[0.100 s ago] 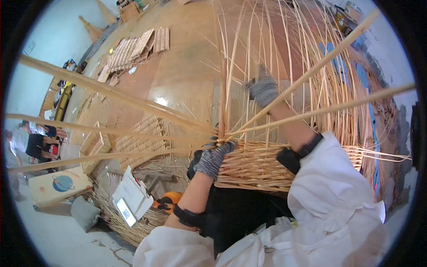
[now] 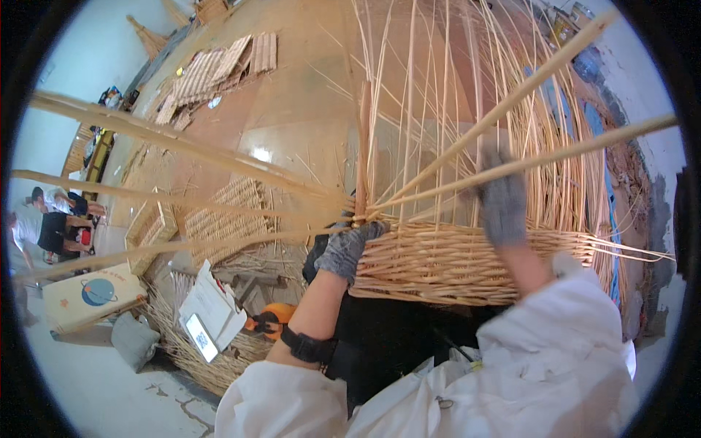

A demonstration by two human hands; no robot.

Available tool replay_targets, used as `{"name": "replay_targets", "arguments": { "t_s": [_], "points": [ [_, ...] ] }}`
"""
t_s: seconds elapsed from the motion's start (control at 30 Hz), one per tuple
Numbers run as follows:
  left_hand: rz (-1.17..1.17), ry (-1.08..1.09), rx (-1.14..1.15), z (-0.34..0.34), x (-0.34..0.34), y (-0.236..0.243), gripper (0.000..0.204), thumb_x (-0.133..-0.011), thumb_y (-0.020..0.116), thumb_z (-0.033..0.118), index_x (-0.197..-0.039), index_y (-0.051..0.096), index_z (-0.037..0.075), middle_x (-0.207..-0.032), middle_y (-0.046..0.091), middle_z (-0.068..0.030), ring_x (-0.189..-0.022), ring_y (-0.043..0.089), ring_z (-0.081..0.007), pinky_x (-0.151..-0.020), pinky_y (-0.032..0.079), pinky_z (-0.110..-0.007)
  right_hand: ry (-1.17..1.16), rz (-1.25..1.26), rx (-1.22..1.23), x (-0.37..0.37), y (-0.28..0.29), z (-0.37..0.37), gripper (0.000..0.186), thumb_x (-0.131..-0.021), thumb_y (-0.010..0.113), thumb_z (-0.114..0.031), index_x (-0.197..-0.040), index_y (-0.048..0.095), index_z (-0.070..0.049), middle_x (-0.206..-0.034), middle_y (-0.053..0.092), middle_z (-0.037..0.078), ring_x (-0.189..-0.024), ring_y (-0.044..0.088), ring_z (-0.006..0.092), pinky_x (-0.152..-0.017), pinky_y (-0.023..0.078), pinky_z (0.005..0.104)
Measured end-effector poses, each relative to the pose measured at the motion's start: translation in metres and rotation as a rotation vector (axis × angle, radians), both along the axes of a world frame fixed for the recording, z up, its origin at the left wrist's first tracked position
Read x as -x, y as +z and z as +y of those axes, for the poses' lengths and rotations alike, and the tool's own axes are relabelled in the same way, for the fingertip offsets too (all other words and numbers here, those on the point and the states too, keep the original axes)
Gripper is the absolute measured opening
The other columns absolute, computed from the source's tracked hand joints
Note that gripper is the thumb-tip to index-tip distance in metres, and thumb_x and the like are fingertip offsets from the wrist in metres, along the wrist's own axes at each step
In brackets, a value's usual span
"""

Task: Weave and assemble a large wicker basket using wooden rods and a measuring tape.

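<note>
L grip (image 2: 346, 252) prob. on wicker weave (image 2: 431, 266); R grip (image 2: 504, 208) v. blurred.

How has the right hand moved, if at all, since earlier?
Yes: the right hand moved right and down in view, judged against the woven panel on the floor.

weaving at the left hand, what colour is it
Golden tan, with some paler and some browner rods; the weaving shows best in the head view.

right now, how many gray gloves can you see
2: one glove on the left hand, at the left end of the wicker weave; another on the right hand, blurred, farther right. More may be hidden.
</note>
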State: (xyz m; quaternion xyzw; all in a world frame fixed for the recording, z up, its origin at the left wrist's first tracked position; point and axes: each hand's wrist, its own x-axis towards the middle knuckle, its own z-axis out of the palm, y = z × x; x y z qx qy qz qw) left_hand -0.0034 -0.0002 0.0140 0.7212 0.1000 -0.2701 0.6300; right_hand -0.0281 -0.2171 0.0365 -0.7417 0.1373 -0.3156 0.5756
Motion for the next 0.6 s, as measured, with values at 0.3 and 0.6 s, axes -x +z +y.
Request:
{"name": "replay_targets", "arguments": {
  "t_s": [0.3,0.6],
  "points": [
    [-1.025,0.449,-1.056,0.015,0.065,0.013,0.071,-0.063,0.071,0.031,-0.115,0.037,-0.003,-0.117,0.04,-0.0245,-0.106,0.041,-0.0321,-0.093,0.032,-0.039,0.342,-0.036,-0.7,0.052,-0.102,-0.06,0.031,-0.087,0.043,-0.024,-0.111,0.045,-0.004,-0.099,0.048,0.009,-0.091,0.048,0.0204,-0.076,0.045,0.0325],
    [-1.183,0.299,-0.049,0.003,0.145,0.082,0.031,-0.078,0.05,0.011,-0.108,0.049,0.0,-0.1,0.052,-0.0136,-0.094,0.05,-0.0248,-0.078,0.041,-0.035,0.167,-0.202,-0.834,0.041,-0.075,-0.027,0.016,-0.089,0.041,-0.02,-0.083,0.048,-0.007,-0.054,0.039,-0.002,-0.046,0.036,0.01,-0.047,0.036,0.0264]
  ]
}}
